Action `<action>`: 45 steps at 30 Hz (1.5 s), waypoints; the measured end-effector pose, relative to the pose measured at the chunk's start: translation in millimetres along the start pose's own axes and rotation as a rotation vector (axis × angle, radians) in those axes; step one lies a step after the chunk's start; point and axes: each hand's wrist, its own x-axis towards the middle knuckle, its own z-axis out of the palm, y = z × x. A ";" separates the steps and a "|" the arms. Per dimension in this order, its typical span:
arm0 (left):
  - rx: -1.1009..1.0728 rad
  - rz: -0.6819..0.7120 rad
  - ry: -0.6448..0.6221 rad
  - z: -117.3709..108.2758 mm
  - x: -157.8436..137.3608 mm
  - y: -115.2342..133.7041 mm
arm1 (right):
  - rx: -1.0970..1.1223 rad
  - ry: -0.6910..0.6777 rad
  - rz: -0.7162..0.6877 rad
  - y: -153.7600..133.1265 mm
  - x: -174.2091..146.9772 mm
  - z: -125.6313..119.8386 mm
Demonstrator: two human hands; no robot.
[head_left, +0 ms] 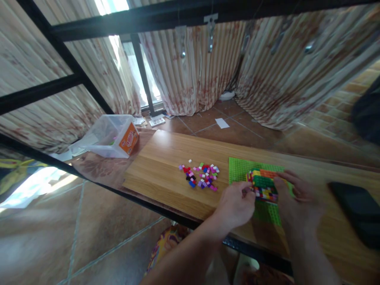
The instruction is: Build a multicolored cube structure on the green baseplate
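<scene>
A multicoloured toy-brick structure (261,184) stands on a green studded baseplate (240,165). Its top carries green and orange bricks, and mixed colours show in the wall facing me. My left hand (239,202) is closed at the structure's left side, thumb and bent fingers pressed against it. Around the right end curls my right hand (299,202), its thumb and fingers on the bricks; it is slightly blurred and hides that end. Left of the baseplate lies a loose scatter of small bricks (204,176) in pink, purple, red, blue and white.
The wooden board (166,158) rests on a dark-edged table. A clear plastic bin (108,136) with an orange label stands at the far left. A black flat object, perhaps a phone (354,209), lies at the right. Black metal bars (133,21) cross above, before curtains (196,71).
</scene>
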 end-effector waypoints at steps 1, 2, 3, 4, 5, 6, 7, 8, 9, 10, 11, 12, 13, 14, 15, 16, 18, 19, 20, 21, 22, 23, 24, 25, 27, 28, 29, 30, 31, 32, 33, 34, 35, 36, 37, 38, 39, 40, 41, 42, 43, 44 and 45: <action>-0.012 -0.004 0.029 -3.6 2.2 0.4 | -0.033 0.022 -0.061 -6.4 -0.6 0.0; -0.029 -0.004 0.071 -8.5 4.8 1.6 | -0.053 0.045 -0.127 -13.5 -1.9 0.6; -0.052 -0.001 0.119 -14.9 7.6 3.5 | -0.043 0.036 -0.178 -21.0 -3.9 2.2; -0.080 0.001 0.162 -23.0 10.5 6.2 | -0.013 -0.010 -0.200 -28.8 -6.8 4.8; -0.118 0.009 0.211 -32.5 13.2 9.6 | 0.027 -0.047 -0.209 -36.5 -10.6 8.8; -0.160 0.008 0.258 -43.4 15.4 13.7 | 0.054 -0.116 -0.209 -43.9 -15.4 14.0; -0.208 -0.010 0.306 -55.3 16.9 18.1 | 0.072 -0.170 -0.217 -51.0 -21.1 20.4; -0.278 -0.044 0.377 -67.8 17.4 22.8 | 0.083 -0.224 -0.246 -57.5 -27.7 27.7; -0.347 -0.074 0.429 -80.4 17.0 27.4 | 0.092 -0.293 -0.268 -63.5 -35.0 35.6; -0.400 -0.080 0.476 -92.8 15.6 31.8 | 0.090 -0.357 -0.296 -68.9 -42.7 43.9; -0.447 -0.068 0.517 -104.4 13.4 35.9 | 0.064 -0.418 -0.325 -73.6 -50.7 52.1; -0.490 -0.059 0.537 -115.1 10.6 39.4 | 0.037 -0.468 -0.342 -77.6 -58.7 60.1; -0.520 -0.060 0.547 -124.6 7.4 42.4 | 0.020 -0.504 -0.350 -80.8 -66.4 67.6; -0.546 -0.064 0.548 -132.8 3.9 44.7 | -0.003 -0.544 -0.365 -83.4 -73.5 74.4; -0.562 -0.069 0.543 -139.8 0.4 46.6 | -0.034 -0.572 -0.380 -85.4 -79.9 80.3; -0.571 -0.074 0.539 -145.5 -2.9 47.9 | -0.068 -0.591 -0.392 -86.9 -85.3 85.2; -0.567 -0.087 0.530 -154.3 -9.1 49.4 | -0.149 -0.604 -0.405 -89.5 -93.6 92.4; -0.558 -0.096 0.524 -157.8 -11.8 49.7 | -0.191 -0.600 -0.404 -90.8 -96.5 94.8; -0.547 -0.106 0.515 -160.8 -14.1 50.0 | -0.230 -0.595 -0.400 -92.0 -98.8 96.6; -0.535 -0.116 0.504 -163.5 -16.2 50.1 | -0.266 -0.588 -0.394 -93.2 -100.6 97.9; -0.524 -0.124 0.495 -165.9 -17.9 50.2 | -0.296 -0.581 -0.388 -94.2 -102.0 99.0; -0.514 -0.129 0.487 -168.0 -19.1 50.1 | -0.315 -0.578 -0.385 -94.9 -103.0 99.8; -0.503 -0.131 0.483 -169.5 -20.0 50.0 | -0.323 -0.576 -0.384 -95.0 -103.4 100.5; -0.492 -0.132 0.482 -170.4 -20.4 49.7 | -0.319 -0.573 -0.384 -94.8 -103.2 101.0; -0.466 -0.143 0.480 -169.1 -20.3 48.4 | -0.273 -0.557 -0.384 -93.3 -100.0 100.8; -0.451 -0.154 0.481 -166.6 -19.9 47.3 | -0.233 -0.540 -0.378 -92.8 -96.7 99.9; -0.440 -0.169 0.482 -162.8 -19.5 46.1 | -0.185 -0.518 -0.365 -92.8 -92.4 98.2; -0.437 -0.191 0.480 -158.0 -19.2 44.8 | -0.131 -0.492 -0.345 -93.6 -87.0 95.8; -0.450 -0.219 0.470 -152.5 -18.9 43.6 | -0.077 -0.467 -0.321 -95.4 -80.9 92.6; -0.494 -0.262 0.438 -146.7 -18.8 42.7 | -0.024 -0.447 -0.295 -98.2 -74.3 88.7; -0.570 -0.319 0.378 -141.3 -18.6 42.2 | 0.020 -0.438 -0.275 -101.7 -67.4 84.4; -0.675 -0.372 0.303 -136.7 -18.4 42.0 | 0.049 -0.457 -0.278 -105.6 -60.4 79.9; -0.784 -0.415 0.230 -133.4 -18.0 42.3 | 0.072 -0.484 -0.293 -109.2 -53.5 75.5; -0.880 -0.445 0.171 -131.6 -17.4 42.8 | 0.087 -0.511 -0.309 -112.1 -46.9 71.4; -0.959 -0.462 0.130 -131.4 -16.5 43.4 | 0.108 -0.530 -0.316 -113.7 -40.7 67.7; -1.019 -0.470 0.109 -132.7 -15.4 44.2 | 0.134 -0.516 -0.305 -113.6 -35.1 64.6; -1.058 -0.466 0.125 -135.3 -14.2 44.9 | 0.140 -0.490 -0.285 -111.8 -30.3 62.1; -1.073 -0.451 0.166 -138.6 -13.1 45.6 | 0.133 -0.461 -0.258 -108.2 -26.7 60.3; -1.064 -0.426 0.224 -142.3 -12.1 46.3 | 0.110 -0.446 -0.227 -103.2 -24.2 59.2; -1.038 -0.395 0.288 -146.1 -11.3 46.9 | 0.076 -0.456 -0.201 -97.1 -23.1 58.9; -1.004 -0.362 0.341 -149.5 -10.8 47.4 | 0.037 -0.487 -0.179 -90.4 -23.2 59.4; -0.971 -0.336 0.379 -152.3 -10.4 47.8 | 0.000 -0.538 -0.165 -83.8 -24.3 60.7; -0.946 -0.319 0.400 -154.5 -10.2 48.1 | -0.029 -0.590 -0.161 -77.6 -26.3 62.7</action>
